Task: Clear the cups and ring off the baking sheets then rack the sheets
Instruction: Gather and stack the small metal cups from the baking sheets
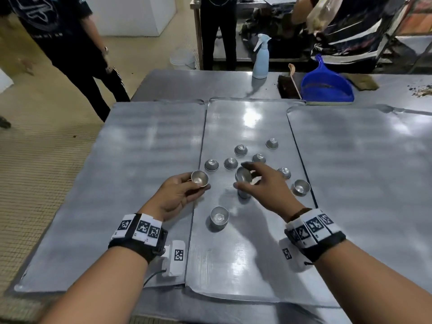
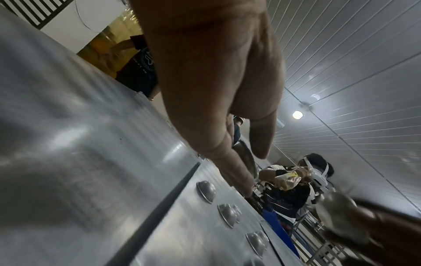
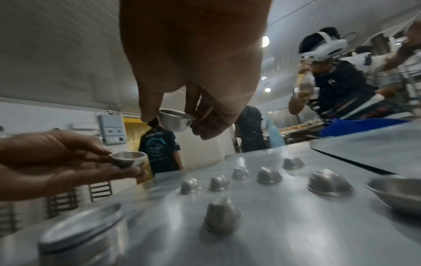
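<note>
One cup (image 1: 199, 179) per hand (image 1: 177, 195).

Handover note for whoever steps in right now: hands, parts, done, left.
Left hand: holds one small metal cup, mouth up, over the seam between left and middle sheets.
Right hand: pinches another cup, tilted, above the middle sheet.
On the middle sheet: six cups upside down in the far cluster, one mouth-up cup at the right, a nested stack near the front, one more piece under the right hand.
Left sheet and right sheet look bare.
Left to do: gather remaining cups, rack all sheets. Ring not identified.
</note>
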Demonstrator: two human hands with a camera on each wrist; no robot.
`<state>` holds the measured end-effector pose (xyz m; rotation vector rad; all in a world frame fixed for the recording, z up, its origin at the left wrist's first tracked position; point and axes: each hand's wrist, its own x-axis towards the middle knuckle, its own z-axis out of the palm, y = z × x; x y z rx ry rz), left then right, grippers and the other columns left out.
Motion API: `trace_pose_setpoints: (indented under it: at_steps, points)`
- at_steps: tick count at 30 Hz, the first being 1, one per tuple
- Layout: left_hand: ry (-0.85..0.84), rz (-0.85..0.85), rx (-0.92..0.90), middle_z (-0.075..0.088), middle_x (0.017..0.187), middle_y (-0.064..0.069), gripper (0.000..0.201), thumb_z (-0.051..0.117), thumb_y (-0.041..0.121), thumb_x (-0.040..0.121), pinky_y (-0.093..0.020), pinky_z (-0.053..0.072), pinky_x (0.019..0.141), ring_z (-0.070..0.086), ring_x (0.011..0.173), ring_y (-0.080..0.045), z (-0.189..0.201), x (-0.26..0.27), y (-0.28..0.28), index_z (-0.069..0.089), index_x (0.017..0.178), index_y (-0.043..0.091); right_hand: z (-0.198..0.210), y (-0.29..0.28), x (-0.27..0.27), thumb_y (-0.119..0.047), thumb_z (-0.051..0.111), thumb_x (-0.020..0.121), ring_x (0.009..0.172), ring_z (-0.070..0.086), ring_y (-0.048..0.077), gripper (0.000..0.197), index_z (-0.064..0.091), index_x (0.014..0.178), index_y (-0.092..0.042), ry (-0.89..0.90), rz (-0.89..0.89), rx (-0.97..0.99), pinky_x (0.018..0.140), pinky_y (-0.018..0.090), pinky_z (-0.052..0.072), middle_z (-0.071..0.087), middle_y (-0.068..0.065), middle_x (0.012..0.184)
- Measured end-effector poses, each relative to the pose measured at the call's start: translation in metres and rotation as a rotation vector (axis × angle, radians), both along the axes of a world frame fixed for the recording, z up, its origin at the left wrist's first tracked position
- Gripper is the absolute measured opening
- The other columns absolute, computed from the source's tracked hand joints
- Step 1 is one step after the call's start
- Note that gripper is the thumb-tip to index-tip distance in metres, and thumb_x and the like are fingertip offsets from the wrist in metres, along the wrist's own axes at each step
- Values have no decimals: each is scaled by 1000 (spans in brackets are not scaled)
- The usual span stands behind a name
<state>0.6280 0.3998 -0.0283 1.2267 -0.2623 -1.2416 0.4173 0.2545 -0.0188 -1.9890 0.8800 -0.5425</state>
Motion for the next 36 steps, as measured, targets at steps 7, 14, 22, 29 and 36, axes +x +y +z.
trace_pose_setpoints:
  at_steps: [7,14,22,29,36]
  points:
    - [-57,-126,-29,72,107,-20,39,41,-20,92,-31,59,91,71,96,-23,13,-44,-3,65,119,-6,16,9,23,-38,81,76,109,61,4,57,61,129,-31,42,311,-55,92,27,51,67,-9,120]
    - [-1,-125,-40,70,102,-19,48,54,-5,74,-41,53,102,69,91,-25,15,-53,0,66,120,-5,2,6,23,-38,81,72,105,63,8,61,60,129,-36,89,353,-48,93,38,53,69,-14,116]
    - [48,35,-47,73,108,-24,23,59,-2,95,-27,62,79,76,98,-29,15,-53,-2,65,117,-7,11,-21,7,-33,75,84,113,58,3,60,53,139,-33,119,272,-18,92,26,47,59,-14,134]
    - [-4,86,20,75,106,-22,21,59,-1,98,-25,62,78,75,100,-31,11,-47,-10,63,117,-8,-29,-53,-14,-42,71,85,122,55,25,64,51,143,-25,580,174,-137,96,31,40,54,7,137]
    - [-12,33,32,76,103,-19,21,58,-1,98,-23,61,75,76,98,-29,10,-42,-16,64,116,-7,-56,-39,-7,-46,69,86,113,57,27,69,41,149,-37,671,254,-105,98,32,42,39,7,131]
